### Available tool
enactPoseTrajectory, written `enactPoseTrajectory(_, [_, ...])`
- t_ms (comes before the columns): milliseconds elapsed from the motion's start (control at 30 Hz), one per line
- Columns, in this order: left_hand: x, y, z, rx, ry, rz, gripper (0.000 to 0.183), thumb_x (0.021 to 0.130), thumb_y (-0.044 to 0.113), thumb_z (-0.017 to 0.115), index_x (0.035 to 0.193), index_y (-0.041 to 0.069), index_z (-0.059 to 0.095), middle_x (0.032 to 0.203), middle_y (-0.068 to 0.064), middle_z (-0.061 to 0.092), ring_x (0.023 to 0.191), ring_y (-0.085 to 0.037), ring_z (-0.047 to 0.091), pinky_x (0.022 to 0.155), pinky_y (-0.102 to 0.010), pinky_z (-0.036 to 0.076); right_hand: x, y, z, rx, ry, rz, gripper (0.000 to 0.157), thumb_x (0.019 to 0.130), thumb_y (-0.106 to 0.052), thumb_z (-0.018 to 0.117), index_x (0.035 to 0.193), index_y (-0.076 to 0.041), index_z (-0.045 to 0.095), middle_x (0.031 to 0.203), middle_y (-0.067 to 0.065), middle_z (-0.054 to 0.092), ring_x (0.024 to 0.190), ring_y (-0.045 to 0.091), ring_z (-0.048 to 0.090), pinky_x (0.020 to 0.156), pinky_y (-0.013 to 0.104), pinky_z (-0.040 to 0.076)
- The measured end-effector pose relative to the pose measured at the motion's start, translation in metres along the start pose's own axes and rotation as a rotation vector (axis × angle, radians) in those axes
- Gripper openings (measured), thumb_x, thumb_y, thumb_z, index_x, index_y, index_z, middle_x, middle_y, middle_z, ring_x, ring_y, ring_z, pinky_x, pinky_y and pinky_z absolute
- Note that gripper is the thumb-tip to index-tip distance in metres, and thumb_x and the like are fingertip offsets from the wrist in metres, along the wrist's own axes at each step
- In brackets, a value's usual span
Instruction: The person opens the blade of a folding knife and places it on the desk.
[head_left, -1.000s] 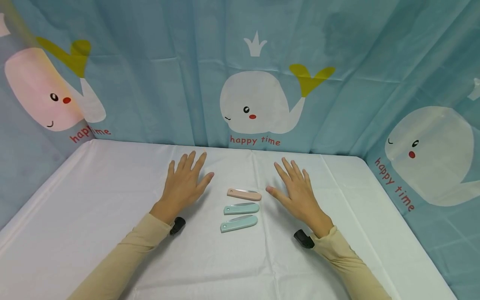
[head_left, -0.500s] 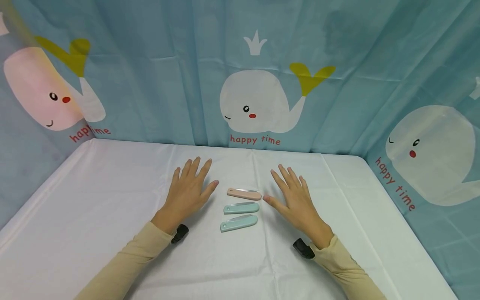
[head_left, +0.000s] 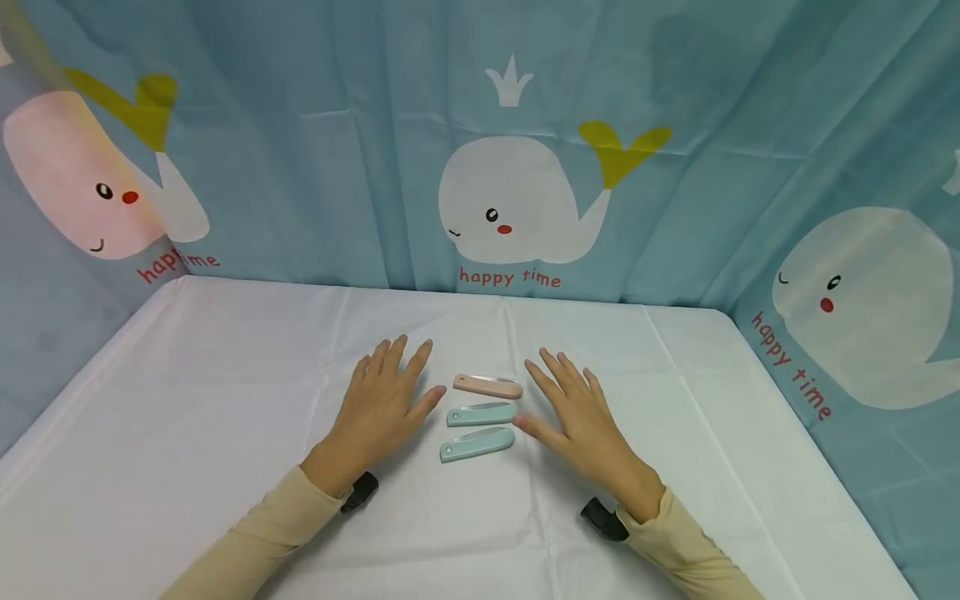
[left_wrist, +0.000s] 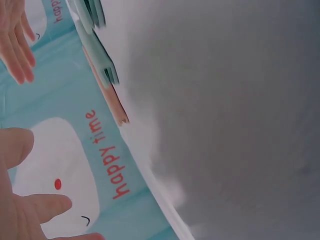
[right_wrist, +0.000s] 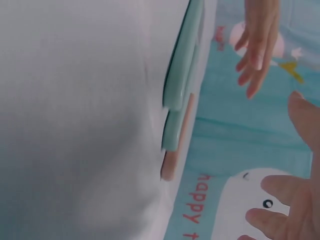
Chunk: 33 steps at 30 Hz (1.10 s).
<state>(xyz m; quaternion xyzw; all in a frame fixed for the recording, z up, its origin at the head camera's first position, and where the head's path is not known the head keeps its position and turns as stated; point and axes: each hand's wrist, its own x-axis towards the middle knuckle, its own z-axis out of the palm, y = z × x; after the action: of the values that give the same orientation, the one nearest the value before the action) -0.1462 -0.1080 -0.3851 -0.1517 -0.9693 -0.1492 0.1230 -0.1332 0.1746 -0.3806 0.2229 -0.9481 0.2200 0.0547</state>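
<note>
Three folded pocket knives lie in a column on the white cloth in the head view. The pink folding knife (head_left: 487,387) is farthest, a mint-green folding knife (head_left: 472,416) is in the middle, and another mint-green folding knife (head_left: 477,445) is nearest. Left of them hovers my left hand (head_left: 378,410), fingers spread and holding nothing. To their right my right hand (head_left: 587,427) is also spread and holds nothing; its thumb tip overlaps the end of the middle knife in this view. Both wrist views show the hands raised above the cloth.
A white cloth (head_left: 180,433) covers the table. Behind it and along both sides hangs a blue curtain (head_left: 300,183) printed with whales. Black wrist cameras (head_left: 603,520) sit beneath the beige sleeves.
Both hands have drawn back toward the person and slightly inward, closer to the knives. The knives have not moved on the cloth.
</note>
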Motion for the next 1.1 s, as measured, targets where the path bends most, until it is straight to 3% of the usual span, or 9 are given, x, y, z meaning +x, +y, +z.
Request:
enactPoseTrajectory(233, [-0.007,0.007,0.0,0.0,0.006,0.026,0.062,0.097,0.046,0.059,0.148,0.012,0.045,0.146,-0.025,0.043,0.136,-0.047,0.04,0.108,-0.062,0.036,-0.005,-0.007,0.003,0.026,-0.027,-0.024,0.073,0.094,-0.053,0.061,0.154,-0.019,0.036,0.165,0.006,0.025,0.153,0.035,0.019,0.119,0.065,0.013])
enactPoseTrajectory(500, [-0.01,0.013,0.002,-0.051,-0.047,0.029,0.063,0.097,0.046,0.059,0.147,0.011,0.046,0.144,-0.023,0.046,0.134,-0.041,0.044,0.107,-0.059,0.039,-0.006,-0.007,0.008,0.078,-0.04,-0.053,0.072,0.092,-0.051,0.065,0.152,-0.018,0.041,0.162,0.005,0.031,0.149,0.035,0.03,0.117,0.059,0.028])
enactPoseTrajectory(733, [-0.012,0.018,0.004,-0.089,-0.071,0.052,0.059,0.097,0.043,0.06,0.144,0.01,0.049,0.133,-0.022,0.054,0.125,-0.039,0.051,0.101,-0.056,0.044,-0.006,-0.006,0.012,0.148,-0.061,-0.061,0.068,0.09,-0.048,0.069,0.147,-0.016,0.048,0.152,0.008,0.045,0.142,0.031,0.041,0.113,0.054,0.037])
enactPoseTrajectory(900, [-0.015,0.021,0.005,-0.087,-0.092,0.063,0.055,0.096,0.041,0.063,0.139,0.008,0.054,0.117,-0.017,0.058,0.106,-0.032,0.056,0.089,-0.049,0.049,-0.007,-0.007,0.013,0.207,-0.11,-0.025,0.061,0.09,-0.047,0.069,0.141,-0.016,0.054,0.143,0.002,0.053,0.137,0.026,0.044,0.112,0.05,0.039])
enactPoseTrajectory(1100, [-0.016,0.024,0.005,-0.081,-0.153,0.049,0.05,0.094,0.041,0.065,0.131,0.008,0.059,0.102,-0.009,0.057,0.088,-0.021,0.05,0.075,-0.037,0.046,-0.007,-0.006,0.016,0.225,-0.144,-0.008,0.052,0.091,-0.047,0.068,0.131,-0.016,0.061,0.13,-0.002,0.061,0.127,0.021,0.051,0.106,0.046,0.044])
